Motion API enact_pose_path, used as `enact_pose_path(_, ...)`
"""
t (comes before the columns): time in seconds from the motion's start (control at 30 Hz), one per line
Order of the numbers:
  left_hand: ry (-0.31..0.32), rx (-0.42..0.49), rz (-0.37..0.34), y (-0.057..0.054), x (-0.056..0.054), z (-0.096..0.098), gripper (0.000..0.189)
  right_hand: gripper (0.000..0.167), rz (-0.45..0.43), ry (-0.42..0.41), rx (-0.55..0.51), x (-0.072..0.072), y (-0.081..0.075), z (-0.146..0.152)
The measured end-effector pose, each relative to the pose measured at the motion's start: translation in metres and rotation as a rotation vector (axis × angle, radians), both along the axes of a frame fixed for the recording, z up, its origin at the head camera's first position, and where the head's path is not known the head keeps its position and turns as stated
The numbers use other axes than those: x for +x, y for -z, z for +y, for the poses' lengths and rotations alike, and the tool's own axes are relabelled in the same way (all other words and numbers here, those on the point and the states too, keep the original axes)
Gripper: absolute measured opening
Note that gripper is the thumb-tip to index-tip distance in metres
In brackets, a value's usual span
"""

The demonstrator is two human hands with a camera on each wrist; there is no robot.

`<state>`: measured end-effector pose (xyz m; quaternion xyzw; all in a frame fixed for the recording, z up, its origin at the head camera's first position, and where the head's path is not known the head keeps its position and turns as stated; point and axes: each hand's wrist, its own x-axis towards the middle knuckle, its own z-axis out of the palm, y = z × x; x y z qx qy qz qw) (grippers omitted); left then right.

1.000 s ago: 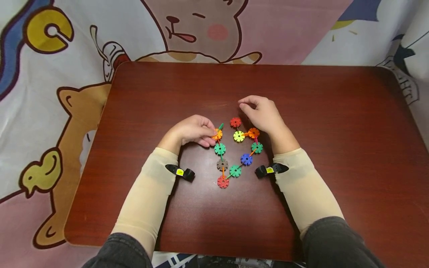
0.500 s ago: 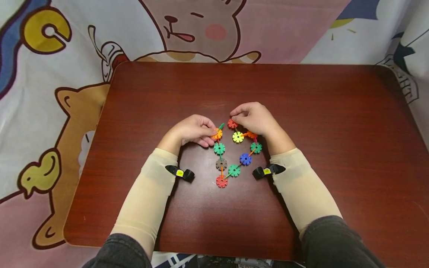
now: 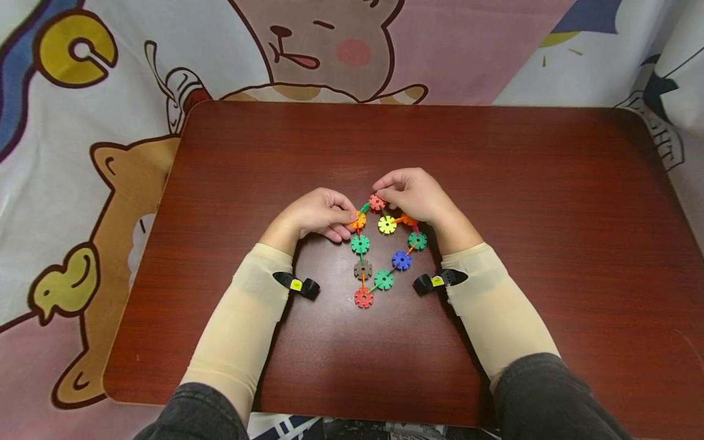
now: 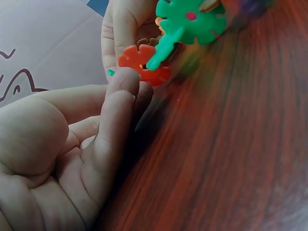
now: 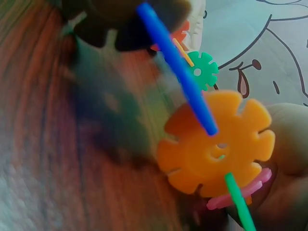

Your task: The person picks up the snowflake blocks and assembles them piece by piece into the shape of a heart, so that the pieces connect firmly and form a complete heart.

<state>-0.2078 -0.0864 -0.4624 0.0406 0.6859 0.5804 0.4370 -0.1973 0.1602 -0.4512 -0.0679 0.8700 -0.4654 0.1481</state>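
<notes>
In the head view, a chain of notched snowflake discs lies on the table, with several colours joined edge to edge. My left hand (image 3: 321,215) pinches the orange disc (image 3: 360,221) at the chain's left end. A green disc (image 3: 365,208) stands out of it edge-on, toward the red disc (image 3: 377,202). My right hand (image 3: 415,194) pinches that red disc from the right; its left edge meets or nearly meets the green one. Up close, the left wrist view shows thumb and finger on an orange-red disc (image 4: 137,57). An orange disc (image 5: 211,144) is large in the right wrist view.
The yellow disc (image 3: 387,225), blue disc (image 3: 401,261), grey disc (image 3: 363,270) and lower red disc (image 3: 363,298) form the rest of the chain, along with green ones. They lie on a brown wooden table (image 3: 550,244). A cartoon-printed cloth (image 3: 467,49) hangs behind.
My right hand has moved left and down and taken hold of the red disc. That disc has shifted left toward the edge-on green one. My left hand has stayed in place.
</notes>
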Motion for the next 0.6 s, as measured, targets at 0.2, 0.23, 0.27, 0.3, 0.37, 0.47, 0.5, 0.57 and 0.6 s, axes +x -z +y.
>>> enact_pose_path(0.2, 0.009, -0.008, 0.023, 0.0006, 0.0000, -0.0002, 0.015, 0.017, 0.009, -0.021, -0.068, -0.0013, 0.0025, 0.0002)
enact_pose_path(0.23, 0.012, -0.009, 0.026, 0.0010, -0.0001, -0.0003, 0.015, 0.017, 0.010, -0.022, -0.077, -0.0015, 0.0032, 0.0002)
enact_pose_path(0.27, 0.014, -0.011, 0.027, 0.0012, -0.0001, -0.0004, 0.014, 0.017, 0.008, -0.023, -0.086, -0.0016, 0.0033, 0.0001)
enact_pose_path(0.3, 0.018, -0.013, 0.031, 0.0013, 0.0000, -0.0005, 0.014, 0.017, 0.006, -0.024, -0.093, -0.0017, 0.0037, 0.0000)
enact_pose_path(0.37, 0.024, -0.016, 0.039, 0.0014, 0.0003, -0.0002, 0.013, 0.017, 0.001, -0.026, -0.108, -0.0016, 0.0043, -0.0002)
enact_pose_path(0.47, 0.038, -0.021, 0.059, 0.0010, 0.0012, 0.0000, 0.013, 0.018, -0.002, -0.032, -0.116, -0.0015, 0.0055, -0.0005)
enact_pose_path(0.5, 0.042, -0.023, 0.068, 0.0007, 0.0016, 0.0001, 0.013, 0.018, 0.000, -0.033, -0.114, -0.0015, 0.0059, -0.0007)
enact_pose_path(0.57, 0.046, -0.027, 0.084, 0.0004, 0.0020, 0.0000, 0.013, 0.017, 0.007, -0.035, -0.110, -0.0014, 0.0058, -0.0014)
enact_pose_path(0.6, 0.048, -0.029, 0.091, 0.0003, 0.0020, -0.0001, 0.013, 0.017, 0.012, -0.034, -0.105, -0.0011, 0.0054, -0.0016)
